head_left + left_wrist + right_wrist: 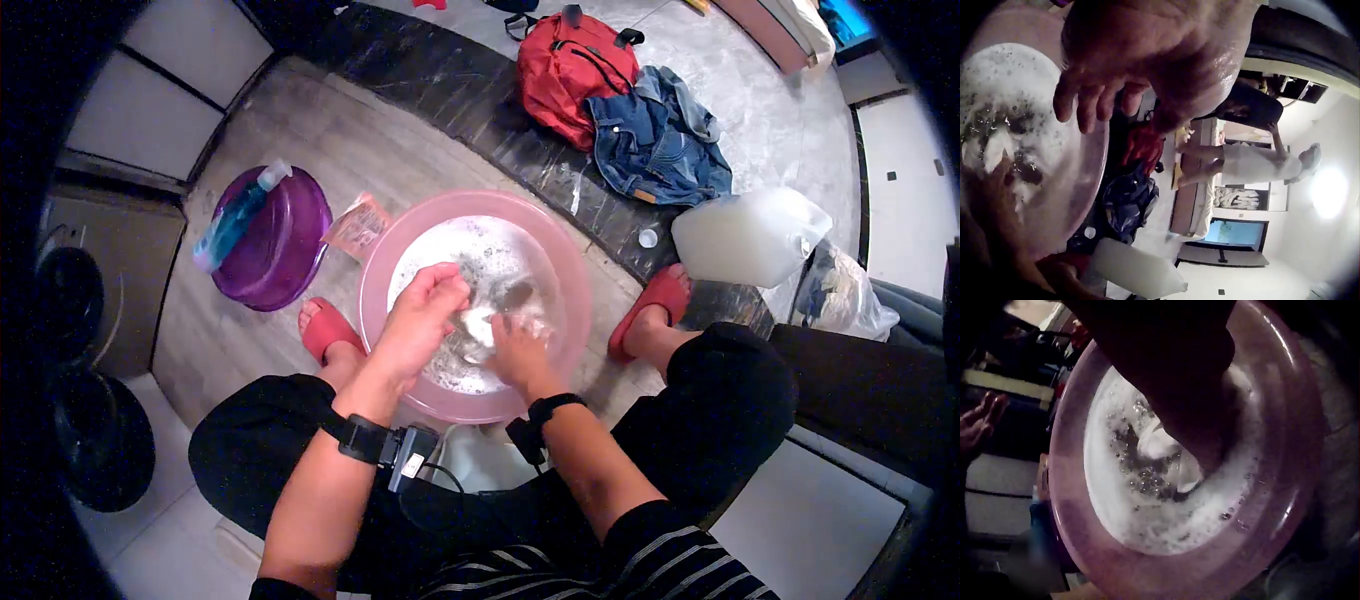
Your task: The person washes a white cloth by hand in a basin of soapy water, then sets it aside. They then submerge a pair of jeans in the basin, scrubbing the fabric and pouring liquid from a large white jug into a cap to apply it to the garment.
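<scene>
A pink basin (575, 290) of foamy water stands on the floor between the person's feet. White cloth (478, 326) shows in folds through the suds, also in the right wrist view, where the cloth (1159, 445) bulges above the water. The right hand (520, 352) reaches down into the foam, its fingers right at the cloth and partly hidden by suds; whether they grip it I cannot tell. Above the left part of the basin hovers the left hand (432, 305), wet, its fingers loosely bent and holding nothing, as the left wrist view of that hand (1147, 62) shows.
A purple basin (300, 230) with a bottle of blue liquid (235, 225) across it sits at left, near a packet (358, 228). Beyond are a red backpack (565, 75), a denim garment (655, 140) and a white jug (750, 238). Another person (1254, 162) stands farther off.
</scene>
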### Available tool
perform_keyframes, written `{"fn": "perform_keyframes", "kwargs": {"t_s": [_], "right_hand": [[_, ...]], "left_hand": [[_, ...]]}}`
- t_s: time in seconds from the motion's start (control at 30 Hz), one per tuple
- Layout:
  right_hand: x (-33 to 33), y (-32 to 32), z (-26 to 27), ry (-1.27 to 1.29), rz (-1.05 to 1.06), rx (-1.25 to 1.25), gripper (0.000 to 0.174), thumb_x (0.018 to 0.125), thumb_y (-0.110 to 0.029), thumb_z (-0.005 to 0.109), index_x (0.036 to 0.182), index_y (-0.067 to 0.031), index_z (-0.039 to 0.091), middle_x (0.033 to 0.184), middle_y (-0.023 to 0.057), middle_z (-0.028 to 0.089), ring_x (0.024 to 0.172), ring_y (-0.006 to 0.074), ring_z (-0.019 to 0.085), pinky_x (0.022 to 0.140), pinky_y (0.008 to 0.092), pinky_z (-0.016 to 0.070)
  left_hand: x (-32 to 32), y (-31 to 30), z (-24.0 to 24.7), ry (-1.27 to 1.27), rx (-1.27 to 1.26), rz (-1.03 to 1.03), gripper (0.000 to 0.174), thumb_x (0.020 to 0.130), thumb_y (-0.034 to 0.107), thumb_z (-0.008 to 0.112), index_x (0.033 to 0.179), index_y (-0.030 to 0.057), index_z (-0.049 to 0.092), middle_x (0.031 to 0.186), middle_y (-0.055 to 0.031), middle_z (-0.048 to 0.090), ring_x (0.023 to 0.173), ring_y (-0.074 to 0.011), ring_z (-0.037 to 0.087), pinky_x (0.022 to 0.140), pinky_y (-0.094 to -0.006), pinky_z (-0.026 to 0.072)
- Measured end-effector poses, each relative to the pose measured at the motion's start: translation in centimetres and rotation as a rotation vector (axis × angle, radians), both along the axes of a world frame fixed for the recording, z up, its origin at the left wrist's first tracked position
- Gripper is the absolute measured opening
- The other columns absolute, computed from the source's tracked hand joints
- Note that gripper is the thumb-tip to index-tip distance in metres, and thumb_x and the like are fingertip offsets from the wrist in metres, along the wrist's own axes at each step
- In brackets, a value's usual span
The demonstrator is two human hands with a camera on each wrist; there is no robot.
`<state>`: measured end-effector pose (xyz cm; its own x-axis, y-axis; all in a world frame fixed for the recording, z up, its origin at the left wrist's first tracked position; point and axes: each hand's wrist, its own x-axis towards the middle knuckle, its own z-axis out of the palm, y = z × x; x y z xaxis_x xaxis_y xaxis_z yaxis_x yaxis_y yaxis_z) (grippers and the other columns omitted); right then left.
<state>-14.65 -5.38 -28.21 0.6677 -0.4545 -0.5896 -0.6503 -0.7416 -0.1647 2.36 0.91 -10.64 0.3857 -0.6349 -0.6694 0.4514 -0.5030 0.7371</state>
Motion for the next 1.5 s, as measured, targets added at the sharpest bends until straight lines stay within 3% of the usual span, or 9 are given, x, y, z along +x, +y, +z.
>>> {"fn": "perform_keyframes", "kwargs": {"t_s": [0.17,0.4,0.63,0.8,0.93,1.07,1.2,1.33,1.5], "right_hand": [[0.1,1.1,-2.2,0.101,0.158,0.114,0.054,0.085,-0.030,0.052,0.135,-0.0096,0.047,0.140,0.0153,0.045,0.127,0.0339,0.045,0.098,0.0610,0.0366],[2.2,-0.9,-2.5,0.045,-0.291,0.120,0.031,0.080,-0.025,0.060,0.102,-0.0041,0.067,0.108,0.0197,0.065,0.098,0.0288,0.066,0.078,0.0430,0.0538],[3.8,-3.9,2.3,-0.216,-1.286,1.277,0.044,0.085,-0.033,0.063,0.115,-0.0012,0.060,0.102,0.0142,0.067,0.091,0.0274,0.066,0.078,0.0415,0.0533],[5.5,-4.6,9.2,-0.546,-1.443,1.534,0.063,0.097,-0.058,0.027,0.127,-0.0083,0.052,0.118,0.0109,0.063,0.102,0.0264,0.064,0.086,0.0429,0.0520],[5.8,-4.4,14.8,-0.739,-1.327,1.814,0.068,0.097,-0.059,0.020,0.132,-0.0081,0.050,0.126,0.0111,0.059,0.113,0.0270,0.059,0.099,0.0416,0.0456],[5.6,-2.9,16.7,-0.711,-1.251,1.852,0.059,0.100,-0.049,0.023,0.130,-0.0062,0.051,0.124,0.0098,0.060,0.110,0.0246,0.060,0.098,0.0390,0.0461],[4.5,-1.8,16.8,-0.561,-1.199,1.852,0.052,0.101,-0.044,0.030,0.127,-0.0050,0.052,0.121,0.0091,0.062,0.106,0.0230,0.062,0.095,0.0368,0.0485],[3.9,-1.6,15.4,-0.783,-1.381,1.530,0.046,0.099,-0.037,0.040,0.128,-0.0032,0.050,0.120,0.0107,0.061,0.106,0.0242,0.061,0.093,0.0364,0.0481],[4.8,1.2,17.6,-1.126,-0.966,0.768,0.043,0.093,-0.022,0.053,0.132,-0.0044,0.046,0.121,0.0128,0.058,0.109,0.0265,0.056,0.096,0.0354,0.0438]], "left_hand": [[-0.1,-0.3,-0.3,-0.046,-0.012,0.046,0.047,0.091,0.029,0.059,0.129,0.0059,0.047,0.111,-0.0027,0.057,0.095,-0.0105,0.055,0.077,-0.0272,0.0427],[0.5,0.1,0.1,-0.059,-0.061,0.074,0.046,0.091,0.027,0.060,0.128,0.0037,0.048,0.113,-0.0054,0.057,0.094,-0.0121,0.055,0.076,-0.0264,0.0437],[1.0,0.7,-0.8,-0.077,0.004,0.111,0.046,0.091,0.029,0.059,0.128,0.0027,0.048,0.115,-0.0071,0.057,0.102,-0.0161,0.053,0.087,-0.0288,0.0415],[0.6,1.6,-1.9,-0.056,0.151,0.128,0.057,0.094,0.045,0.048,0.134,0.0046,0.044,0.126,-0.0089,0.054,0.116,-0.0206,0.048,0.098,-0.0371,0.0374],[0.0,1.9,-2.9,0.211,0.231,0.157,0.081,0.087,0.073,0.033,0.145,0.0165,0.032,0.146,-0.0112,0.038,0.133,-0.0323,0.037,0.103,-0.0569,0.0308],[0.5,1.4,-3.1,0.614,-0.444,0.311,0.072,0.090,0.068,0.036,0.137,0.0128,0.041,0.124,-0.0124,0.058,0.111,-0.0303,0.057,0.096,-0.0484,0.0438],[0.6,1.0,-1.4,0.561,-0.427,0.376,0.036,0.093,0.041,0.056,0.113,0.0107,0.053,0.101,-0.0098,0.062,0.090,-0.0236,0.064,0.077,-0.0387,0.0546],[-0.1,0.2,-2.6,0.224,-0.330,0.420,0.025,0.095,0.023,0.056,0.116,0.0123,0.050,0.093,-0.0049,0.058,0.084,-0.0176,0.062,0.073,-0.0351,0.0541],[-0.6,-0.3,-2.9,0.388,-0.331,0.563,0.030,0.095,0.039,0.051,0.110,0.0128,0.051,0.099,-0.0072,0.059,0.091,-0.0219,0.061,0.079,-0.0390,0.0521]]}}
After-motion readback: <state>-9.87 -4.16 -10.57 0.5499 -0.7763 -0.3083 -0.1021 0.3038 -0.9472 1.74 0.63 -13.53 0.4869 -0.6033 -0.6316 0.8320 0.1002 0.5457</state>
